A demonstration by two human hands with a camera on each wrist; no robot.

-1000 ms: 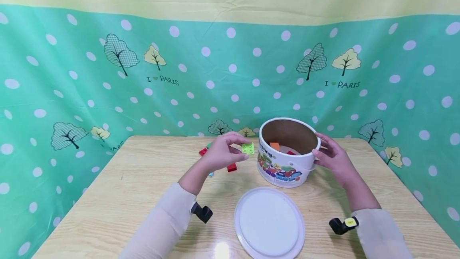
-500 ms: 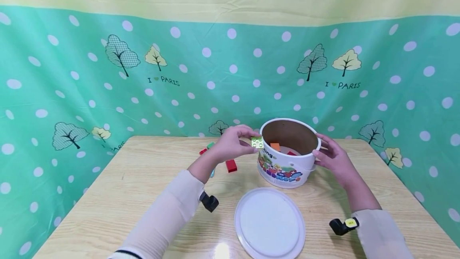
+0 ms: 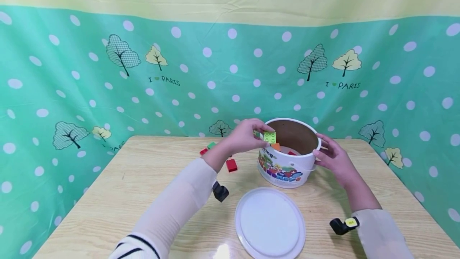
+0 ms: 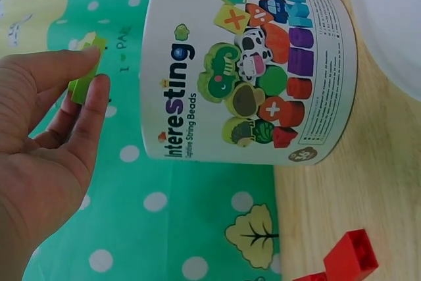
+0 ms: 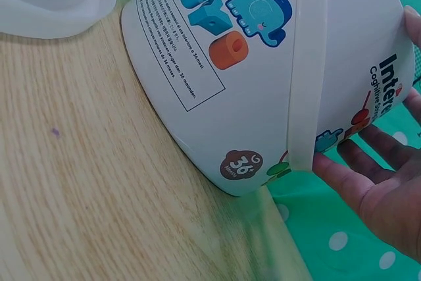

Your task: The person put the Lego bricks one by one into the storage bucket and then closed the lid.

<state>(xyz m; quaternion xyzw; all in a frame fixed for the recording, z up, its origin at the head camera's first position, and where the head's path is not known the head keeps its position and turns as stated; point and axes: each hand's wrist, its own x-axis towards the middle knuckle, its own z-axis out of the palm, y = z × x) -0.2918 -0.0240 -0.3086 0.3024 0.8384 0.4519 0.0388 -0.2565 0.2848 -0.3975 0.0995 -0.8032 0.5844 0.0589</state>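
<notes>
My left hand (image 3: 248,136) pinches a lime-green toy brick (image 3: 269,137) between thumb and fingers, studs facing me. In the head view this brick overlaps the near-left rim of a white bucket (image 3: 282,171) printed with toy pictures. The left wrist view shows the green brick (image 4: 85,74) beside the bucket's open end. My right hand (image 3: 332,157) holds the bucket at its right side, thumb at the rim and fingers spread along the wall. Inside the bucket lie an orange block (image 3: 276,146) and a red piece (image 3: 292,153).
A round white lid (image 3: 269,223) lies on the wooden table (image 3: 108,195) in front of the bucket. Left of the bucket are a red brick (image 3: 231,165), another red piece (image 3: 203,152) and a green piece (image 3: 211,145). A polka-dot curtain (image 3: 194,71) hangs behind.
My left hand has moved right and slightly up with the green brick, from left of the bucket to its rim. My right hand and the bucket have stayed in place.
</notes>
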